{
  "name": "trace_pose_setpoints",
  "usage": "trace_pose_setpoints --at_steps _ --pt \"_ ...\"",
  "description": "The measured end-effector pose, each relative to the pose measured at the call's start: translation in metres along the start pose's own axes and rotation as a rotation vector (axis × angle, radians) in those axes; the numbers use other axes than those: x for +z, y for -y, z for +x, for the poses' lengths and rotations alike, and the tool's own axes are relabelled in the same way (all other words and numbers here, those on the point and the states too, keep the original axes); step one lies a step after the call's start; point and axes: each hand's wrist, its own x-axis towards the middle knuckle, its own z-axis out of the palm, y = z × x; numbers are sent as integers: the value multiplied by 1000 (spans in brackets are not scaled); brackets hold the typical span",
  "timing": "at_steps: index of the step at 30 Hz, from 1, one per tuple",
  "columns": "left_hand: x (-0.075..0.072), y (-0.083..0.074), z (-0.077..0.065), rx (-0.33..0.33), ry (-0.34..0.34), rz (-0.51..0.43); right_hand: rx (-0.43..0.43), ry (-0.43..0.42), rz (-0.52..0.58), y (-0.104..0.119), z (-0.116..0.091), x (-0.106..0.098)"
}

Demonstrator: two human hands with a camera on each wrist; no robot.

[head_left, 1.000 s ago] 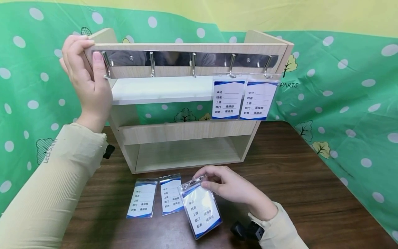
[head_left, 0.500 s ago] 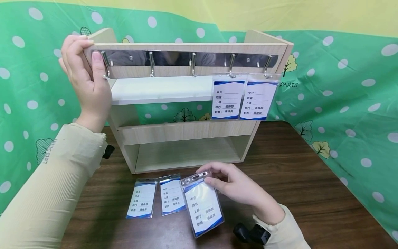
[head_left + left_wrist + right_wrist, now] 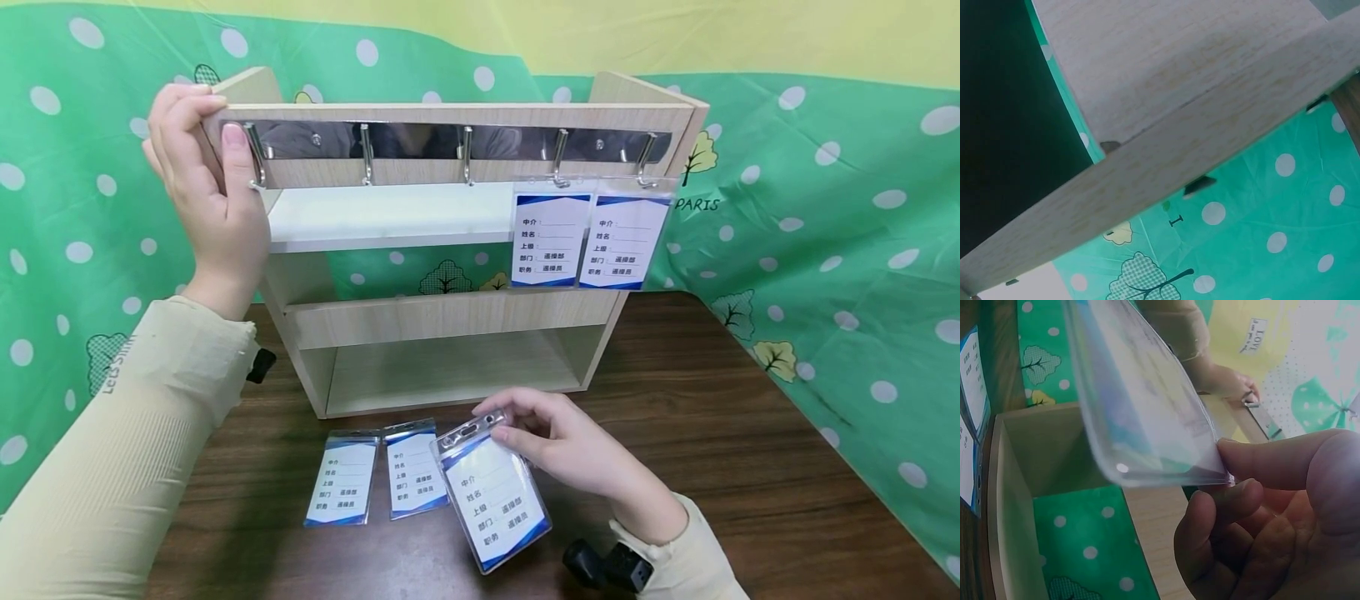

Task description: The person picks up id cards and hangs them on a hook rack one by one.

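Note:
My left hand (image 3: 206, 183) grips the upper left corner of a pale wooden shelf (image 3: 450, 321), thumb in front beside the leftmost hook. The left wrist view shows only wooden boards and the cloth. Low in front of the shelf, my right hand (image 3: 562, 442) pinches the top edge of a clear badge holder (image 3: 495, 500) with a blue and white card. That badge holder (image 3: 1147, 406) is tilted between thumb and fingers in the right wrist view. Two similar badge holders, one on the left (image 3: 343, 482) and one beside it (image 3: 414, 469), lie on the table.
Across the shelf's top front runs a metal rail (image 3: 416, 142) with several hooks. From its two rightmost hooks hang badge holders, one inner (image 3: 551, 242) and one outer (image 3: 624, 242). The dark wooden table (image 3: 720, 450) extends right. Green dotted cloth (image 3: 840, 250) hangs behind.
The right hand has moved slightly up and right with the badge holder, whose lower end has swung to the right. The left hand stays on the shelf corner.

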Motion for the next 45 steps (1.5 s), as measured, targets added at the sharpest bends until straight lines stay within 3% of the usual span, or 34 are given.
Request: trace_pose_setpoints --at_steps 7,14,22,34,45 --pt "0 -2 -1 -2 -2 -1 2 -33 -27 -4 3 1" --pt "0 -4 0 -6 -3 2 3 -125 -35 -8 5 -3" --pt "1 -6 -1 -8 -8 0 23 -198 39 -6 4 -9" --pt "1 -5 0 -10 0 4 -11 -360 92 -3 3 -10" --pt "2 -6 -1 -13 -8 -11 -53 -426 147 0 2 -11"
